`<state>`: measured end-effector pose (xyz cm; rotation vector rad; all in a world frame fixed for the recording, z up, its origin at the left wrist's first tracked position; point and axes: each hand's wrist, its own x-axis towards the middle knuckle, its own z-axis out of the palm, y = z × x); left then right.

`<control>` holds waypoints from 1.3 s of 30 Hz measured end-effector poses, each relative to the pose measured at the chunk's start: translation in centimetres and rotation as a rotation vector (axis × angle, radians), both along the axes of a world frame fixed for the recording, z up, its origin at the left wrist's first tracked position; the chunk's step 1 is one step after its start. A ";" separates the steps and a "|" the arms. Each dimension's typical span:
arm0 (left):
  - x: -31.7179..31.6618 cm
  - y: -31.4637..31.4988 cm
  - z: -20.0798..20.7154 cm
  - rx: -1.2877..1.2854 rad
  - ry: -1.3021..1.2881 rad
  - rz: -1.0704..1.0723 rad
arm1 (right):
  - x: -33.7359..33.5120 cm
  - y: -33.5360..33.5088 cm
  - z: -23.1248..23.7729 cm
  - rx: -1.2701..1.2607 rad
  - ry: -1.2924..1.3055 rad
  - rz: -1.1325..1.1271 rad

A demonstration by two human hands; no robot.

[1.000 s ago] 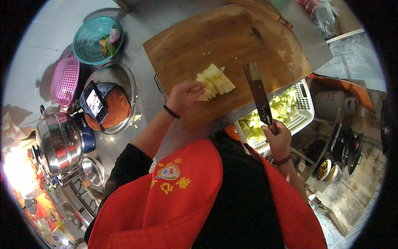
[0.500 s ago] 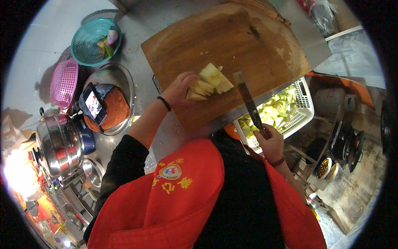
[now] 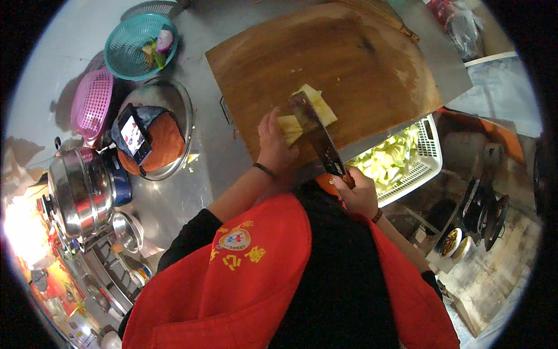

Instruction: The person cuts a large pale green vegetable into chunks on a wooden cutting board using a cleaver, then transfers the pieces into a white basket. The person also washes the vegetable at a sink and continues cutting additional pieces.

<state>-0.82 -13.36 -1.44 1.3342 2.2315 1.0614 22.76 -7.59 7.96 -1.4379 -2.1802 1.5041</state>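
My right hand [image 3: 360, 191] grips a cleaver [image 3: 318, 135] by its handle, the dark blade slanting up and leftward over the cutting board [image 3: 325, 58]. Beside the blade lie pale yellow-green vegetable pieces: one chunk [image 3: 323, 108] on its right side, and cut pieces [image 3: 290, 129] on its left. My left hand [image 3: 276, 142] is closed against those left-hand pieces, its fingers partly hiding them. The blade covers where the pieces meet. Under the board's right front edge, a white basket [image 3: 430, 152] holds many cut pieces of similar vegetable [image 3: 388, 158].
Left of the board, a phone [image 3: 133, 136] rests on an orange-brown cloth [image 3: 167, 145] over a round metal lid [image 3: 185, 104]. Beyond stand a teal basket [image 3: 125, 49] with an onion, a pink basket [image 3: 92, 104] and a steel pot [image 3: 72, 186]. Filled bowls [image 3: 451, 242] stand at right.
The cleaver has swung up and left onto the vegetable pieces, with my right hand shifting left. My left hand has drawn nearer to me and turned, its fingers now pointing away from me.
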 end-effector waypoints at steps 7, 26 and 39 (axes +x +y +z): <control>-2.6 -1.5 0.4 0.012 0.097 -0.086 | -2.1 0.2 1.4 0.322 0.158 0.110; -1.8 -1.1 -1.8 0.085 0.281 -0.070 | -7.8 1.1 -1.0 0.329 -0.177 0.308; -1.9 0.7 1.6 0.186 0.233 -0.210 | 1.3 1.4 0.6 0.138 0.024 -0.075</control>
